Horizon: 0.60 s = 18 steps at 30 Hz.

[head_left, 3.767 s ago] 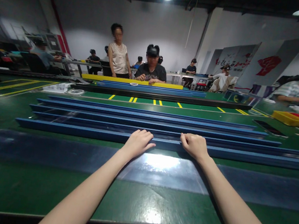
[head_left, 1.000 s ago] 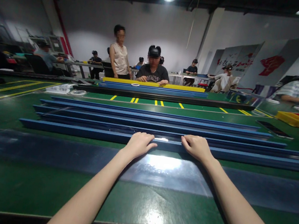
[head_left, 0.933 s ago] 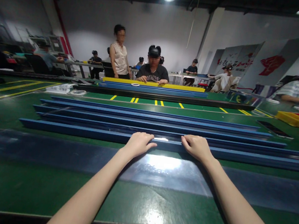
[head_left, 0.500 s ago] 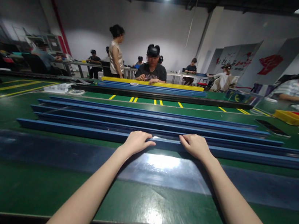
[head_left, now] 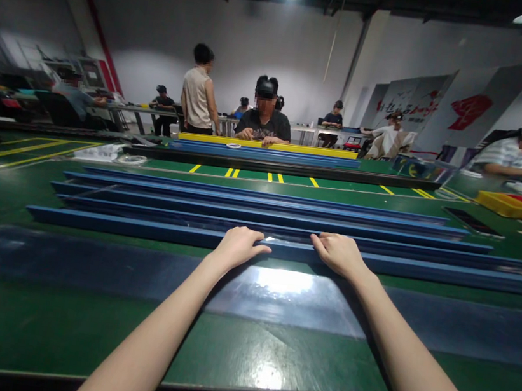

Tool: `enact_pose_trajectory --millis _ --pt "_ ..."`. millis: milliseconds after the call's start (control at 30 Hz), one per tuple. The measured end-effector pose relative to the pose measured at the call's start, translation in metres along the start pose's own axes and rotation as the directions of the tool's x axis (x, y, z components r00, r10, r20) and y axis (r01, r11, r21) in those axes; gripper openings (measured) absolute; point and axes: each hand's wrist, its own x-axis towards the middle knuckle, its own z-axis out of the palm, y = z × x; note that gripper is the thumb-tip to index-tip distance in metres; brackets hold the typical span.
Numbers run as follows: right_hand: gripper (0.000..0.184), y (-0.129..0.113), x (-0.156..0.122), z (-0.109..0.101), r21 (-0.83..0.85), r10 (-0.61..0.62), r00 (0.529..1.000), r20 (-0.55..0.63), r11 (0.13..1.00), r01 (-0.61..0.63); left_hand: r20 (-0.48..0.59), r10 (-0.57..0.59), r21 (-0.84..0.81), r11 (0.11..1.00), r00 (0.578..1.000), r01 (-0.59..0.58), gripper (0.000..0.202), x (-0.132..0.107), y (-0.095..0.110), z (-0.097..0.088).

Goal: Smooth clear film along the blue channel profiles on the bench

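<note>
Both of my hands rest on the nearest long blue channel strip (head_left: 117,225), one on each side of its middle. My left hand (head_left: 239,246) has its fingers over the top edge and its thumb along the near face. In the same way my right hand (head_left: 337,254) closes on the strip, fingertips hidden behind the edge. Beyond it, several more blue channel strips (head_left: 277,217) lie roughly parallel. A clear flat plastic strip (head_left: 135,272) stretches across the table beneath my forearms.
On the green table (head_left: 55,329) lie a phone (head_left: 473,222) at right and a yellow tray (head_left: 510,204) beside a red one. Farther off are a long black strip (head_left: 284,168) and a yellow strip (head_left: 296,149), with a person (head_left: 265,122) seated behind them.
My hands keep the same hold on the blue channel strip. The standing person in the background has turned, and the view has shifted slightly.
</note>
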Motion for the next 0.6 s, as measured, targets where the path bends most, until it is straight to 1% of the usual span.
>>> enact_pose_trajectory --millis 167,333,400,600 --pt "0.055 -0.0023 -0.0004 -0.0031 -0.008 0.002 1.000 0.018 1.000 -0.002 -0.010 0.010 0.009 1.000 1.000 -0.010 0.034 -0.0007 -0.0008 0.0029" --pt "0.055 -0.0032 -0.0020 -0.0050 -0.003 -0.024 0.999 0.024 1.000 0.024 -0.091 0.114 0.063 0.992 0.989 -0.109 0.030 -0.0032 -0.0023 0.0082" --pt "0.055 -0.0034 -0.0023 -0.0050 0.000 -0.030 0.999 0.025 1.000 0.030 -0.105 0.137 0.092 0.988 0.985 -0.128 0.030 -0.0042 -0.0025 0.0095" --pt "0.056 -0.0025 -0.0026 -0.0044 -0.004 -0.051 0.998 0.033 0.999 0.051 -0.076 0.114 0.138 0.985 0.991 -0.103 0.033 -0.0050 -0.0004 0.0086"
